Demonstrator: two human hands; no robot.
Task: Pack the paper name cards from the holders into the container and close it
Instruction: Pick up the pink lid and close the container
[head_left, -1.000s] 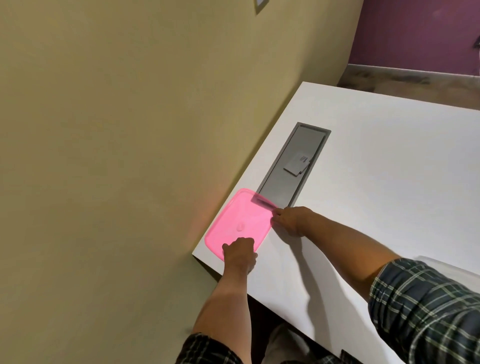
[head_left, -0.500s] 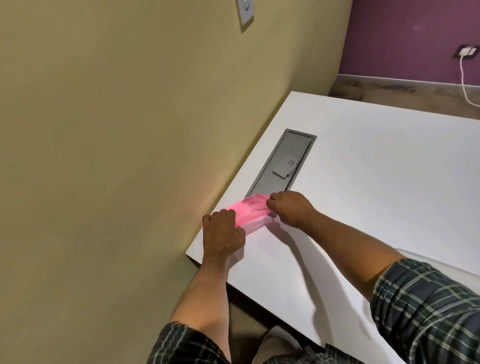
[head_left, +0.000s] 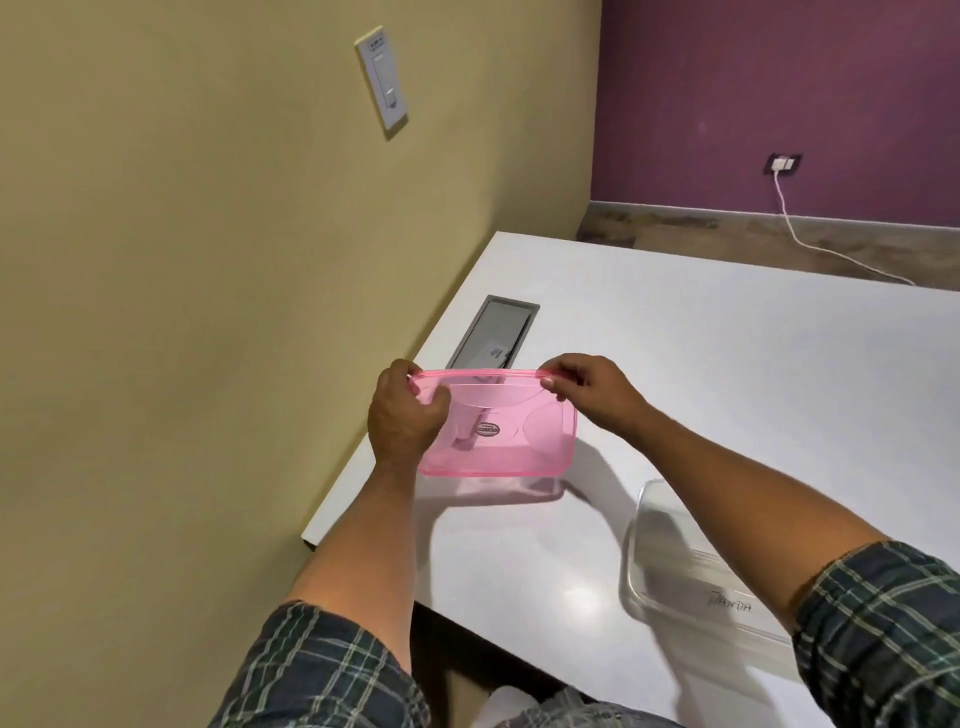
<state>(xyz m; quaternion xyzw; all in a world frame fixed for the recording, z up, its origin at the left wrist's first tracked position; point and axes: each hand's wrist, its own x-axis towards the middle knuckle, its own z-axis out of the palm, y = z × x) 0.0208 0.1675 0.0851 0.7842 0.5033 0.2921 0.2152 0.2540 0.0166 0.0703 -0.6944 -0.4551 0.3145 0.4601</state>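
The pink lid (head_left: 498, 426), flat on the desk (head_left: 727, 374) 1 second ago, is now lifted, left hand (head_left: 402, 421) and right hand (head_left: 587, 387) pinching its far corners; closing the clear container (head_left: 675, 566) nearby looks next.

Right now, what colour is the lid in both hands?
Translucent pink lid, with a small oval sticker; head view.

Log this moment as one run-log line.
stage: closing | left hand: holds pink lid | right hand: holds lid | lid: off table | clear container: open, lower right
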